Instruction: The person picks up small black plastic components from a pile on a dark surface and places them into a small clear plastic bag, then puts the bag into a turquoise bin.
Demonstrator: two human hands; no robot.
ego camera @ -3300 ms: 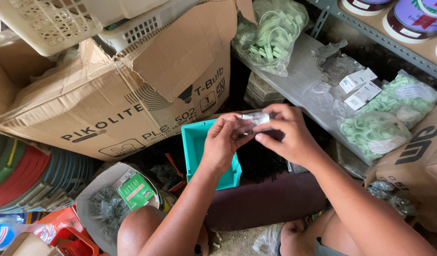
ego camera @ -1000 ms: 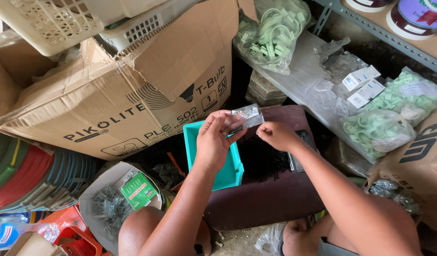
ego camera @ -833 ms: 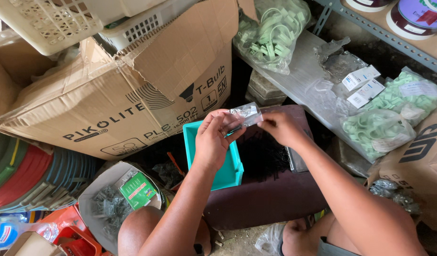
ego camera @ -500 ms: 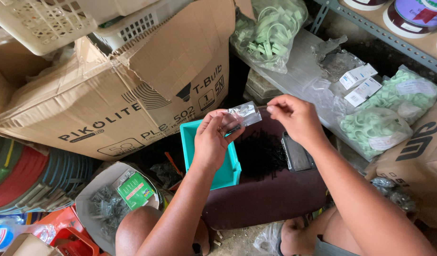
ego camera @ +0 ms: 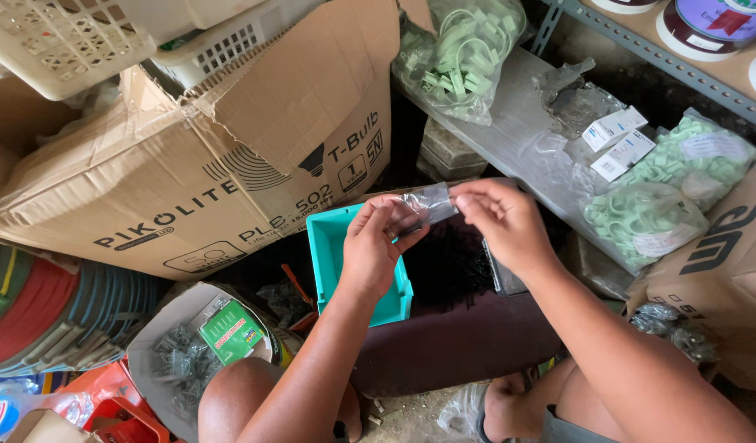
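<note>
My left hand [ego camera: 376, 246] pinches one end of a small clear plastic bag [ego camera: 425, 204], held above a teal plastic bin [ego camera: 329, 243]. My right hand [ego camera: 499, 220] grips the bag's other end with thumb and fingers. Both hands hover over a dark maroon box [ego camera: 460, 328] holding a heap of small black screws [ego camera: 452, 267]. What is inside the bag is too small to tell.
A big cardboard box [ego camera: 205, 172] fills the left, with white baskets [ego camera: 58, 37] on top. Bags of pale green plastic clips [ego camera: 464, 53] lie on a grey shelf [ego camera: 517, 107] at right. An open bag of metal parts with a green label [ego camera: 230, 332] sits by my knee.
My right hand left the bag, reached away and came back to its right end. My left hand kept hold of the bag, almost still.
</note>
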